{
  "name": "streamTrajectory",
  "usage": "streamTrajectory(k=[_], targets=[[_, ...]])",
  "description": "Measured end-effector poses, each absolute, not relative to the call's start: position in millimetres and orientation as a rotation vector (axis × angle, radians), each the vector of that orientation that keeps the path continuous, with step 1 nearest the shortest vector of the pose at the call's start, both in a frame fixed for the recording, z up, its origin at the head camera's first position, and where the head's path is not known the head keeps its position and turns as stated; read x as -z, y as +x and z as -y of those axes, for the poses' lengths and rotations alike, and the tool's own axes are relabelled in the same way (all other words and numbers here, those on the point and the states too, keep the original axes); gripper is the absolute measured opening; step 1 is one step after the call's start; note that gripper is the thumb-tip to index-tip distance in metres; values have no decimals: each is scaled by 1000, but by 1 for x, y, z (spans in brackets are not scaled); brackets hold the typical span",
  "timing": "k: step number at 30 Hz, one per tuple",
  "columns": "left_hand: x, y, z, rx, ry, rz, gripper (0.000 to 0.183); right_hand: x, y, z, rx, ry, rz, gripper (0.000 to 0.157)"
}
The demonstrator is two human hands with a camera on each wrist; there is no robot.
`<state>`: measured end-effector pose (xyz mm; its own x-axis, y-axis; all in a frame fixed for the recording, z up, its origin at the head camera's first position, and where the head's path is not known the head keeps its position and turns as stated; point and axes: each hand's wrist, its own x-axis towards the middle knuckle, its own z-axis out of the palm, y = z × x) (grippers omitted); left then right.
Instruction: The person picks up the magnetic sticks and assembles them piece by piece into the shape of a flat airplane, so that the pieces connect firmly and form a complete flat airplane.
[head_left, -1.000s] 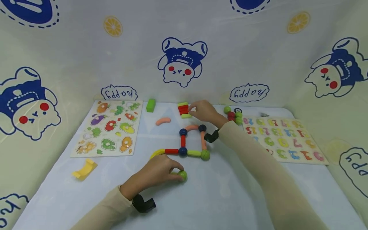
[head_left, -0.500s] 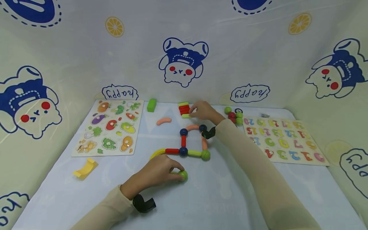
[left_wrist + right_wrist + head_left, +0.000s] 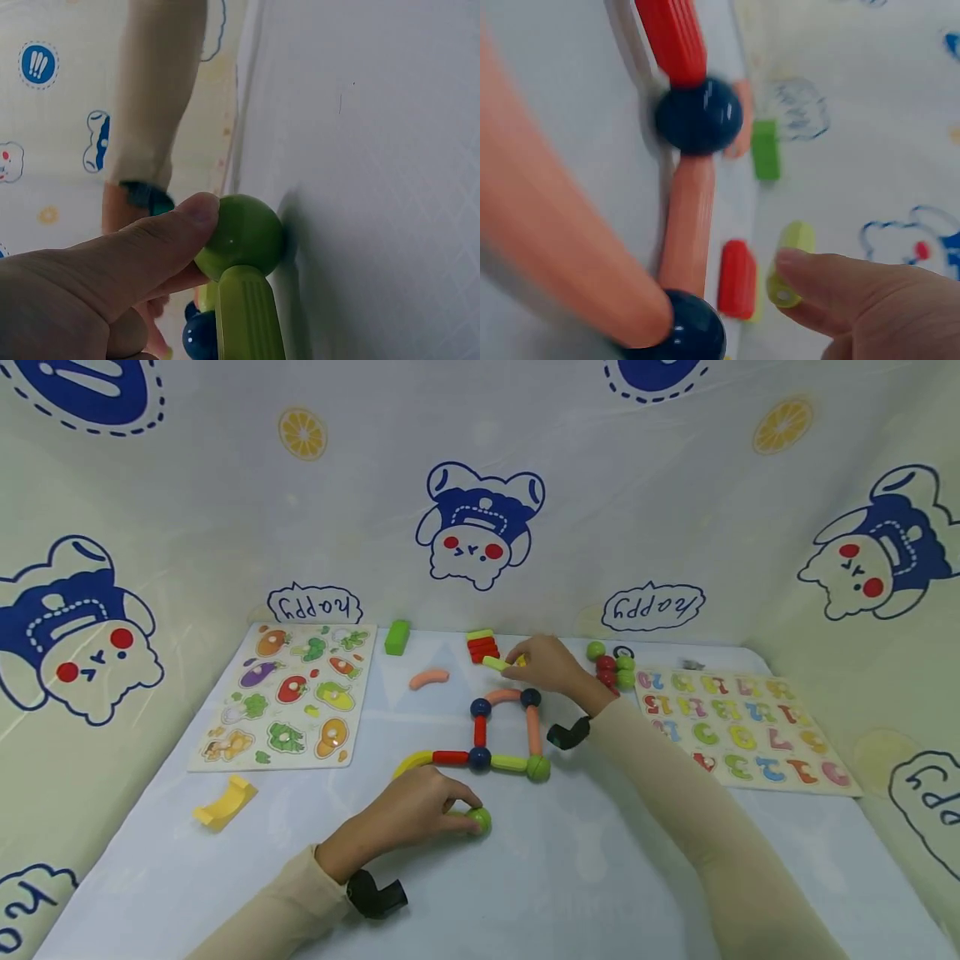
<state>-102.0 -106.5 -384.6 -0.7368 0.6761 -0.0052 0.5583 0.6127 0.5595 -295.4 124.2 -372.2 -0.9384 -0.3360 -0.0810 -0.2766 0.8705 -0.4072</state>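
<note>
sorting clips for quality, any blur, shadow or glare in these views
Right wrist: the near salmon rod is blurred, and the upper navy ball has a small glint; left wrist: dim, soft shadow beside the green ball; head: fairly sharp, faint shadow along the right sleeve.

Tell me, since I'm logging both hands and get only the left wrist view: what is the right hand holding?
Observer: The right hand pinches a light green stick between thumb and finger.
Operator: What lies nearest that stick?
Observer: A small group of red sticks, just beyond it in the head view.
Operator: And the dark blue ball low in my picture, what is it part of?
Observer: In the head view, it belongs to what looks like a closed loop of balls and sticks.
</note>
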Motion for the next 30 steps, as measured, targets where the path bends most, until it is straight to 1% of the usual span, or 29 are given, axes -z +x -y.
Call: streamTrajectory(k=[7,12,16,23,30], targets=[[387,-100,106,-809,1004,-2607,30,379,-215,-157,826,-521,-2888,33],[386,-101,108,-817,1002,-2615,30,389,-158,-166,951,-500,-2808,31],[388,-102,106,-816,993,-2619,29,393,-120,-171,987,-555,-2809,31],[387,-103,107,-818,1011,-2615,30,397,-79,-167,1029,-586,-2774,27],[387,-102,106,-804,1025,-2632,31,412,-56,-154,1090,-752,-2726,20]])
